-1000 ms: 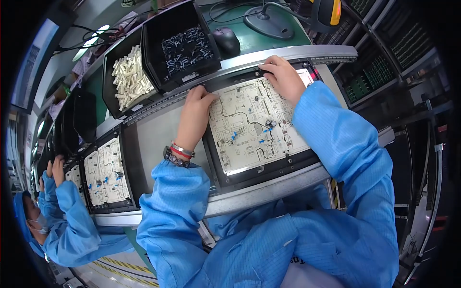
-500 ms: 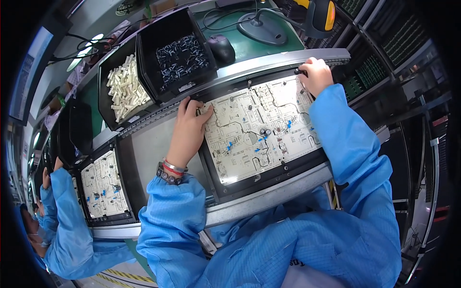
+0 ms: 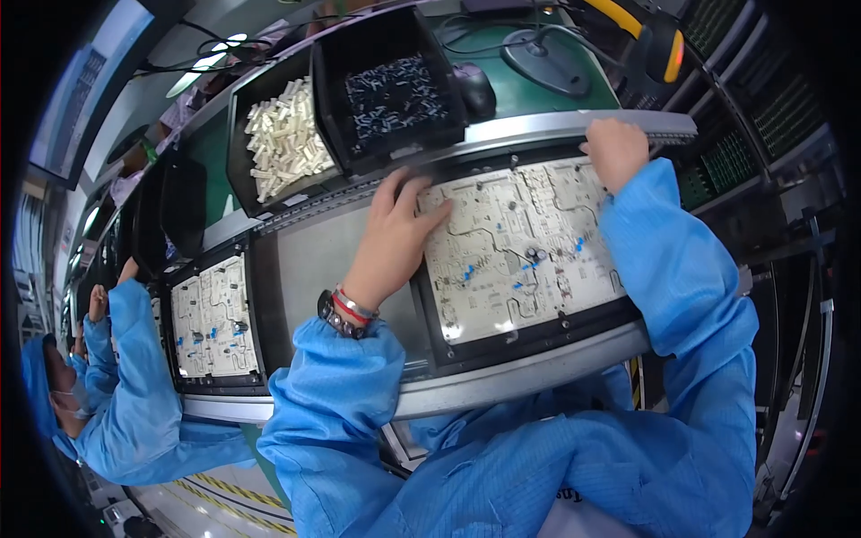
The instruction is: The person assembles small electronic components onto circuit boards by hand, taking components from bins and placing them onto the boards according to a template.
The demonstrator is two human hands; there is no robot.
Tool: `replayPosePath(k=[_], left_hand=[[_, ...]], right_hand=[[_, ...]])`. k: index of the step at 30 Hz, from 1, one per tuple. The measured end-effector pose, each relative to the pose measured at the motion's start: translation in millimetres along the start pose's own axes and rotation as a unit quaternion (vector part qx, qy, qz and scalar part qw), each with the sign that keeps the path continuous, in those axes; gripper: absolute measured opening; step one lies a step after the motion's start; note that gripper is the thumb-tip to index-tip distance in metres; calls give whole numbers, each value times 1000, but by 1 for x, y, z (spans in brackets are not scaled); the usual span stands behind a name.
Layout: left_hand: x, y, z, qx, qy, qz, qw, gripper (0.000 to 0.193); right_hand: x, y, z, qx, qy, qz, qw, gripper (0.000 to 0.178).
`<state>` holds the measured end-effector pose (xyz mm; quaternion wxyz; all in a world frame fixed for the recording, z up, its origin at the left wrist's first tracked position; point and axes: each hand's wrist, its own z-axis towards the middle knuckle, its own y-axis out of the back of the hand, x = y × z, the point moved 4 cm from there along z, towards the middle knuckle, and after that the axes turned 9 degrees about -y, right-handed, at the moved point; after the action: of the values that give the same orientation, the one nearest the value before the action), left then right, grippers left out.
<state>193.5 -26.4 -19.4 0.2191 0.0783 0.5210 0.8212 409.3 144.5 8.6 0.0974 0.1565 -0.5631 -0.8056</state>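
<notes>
White circuit board sits in its black tray on the conveyor counter right in front of me. My left hand lies flat on the board's left edge, fingers spread, gripping nothing. My right hand curls over the top right corner, but I can't tell if that grip is actually clamped. Bins of white parts and black parts sit behind.

green bench | grey conveyor rail | striped floor
</notes>
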Motion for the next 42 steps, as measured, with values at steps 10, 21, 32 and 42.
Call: replayPosePath(k=[10, 21, 32, 42], left_hand=[[158, 64, -13, -120, 179, 98, 972, 18], [155, 59, -16, -50, 210, 132, 967, 13], [177, 38, -18, -54, 292, 68, 952, 13], [130, 68, -23, -402, 277, -402, 775, 7]], right_hand=[[199, 24, 53, 58, 305, 388, 868, 24], [208, 10, 68, 69, 275, 231, 931, 14], [182, 15, 66, -41, 274, 412, 868, 12], [113, 28, -71, 127, 358, 504, 776, 22]])
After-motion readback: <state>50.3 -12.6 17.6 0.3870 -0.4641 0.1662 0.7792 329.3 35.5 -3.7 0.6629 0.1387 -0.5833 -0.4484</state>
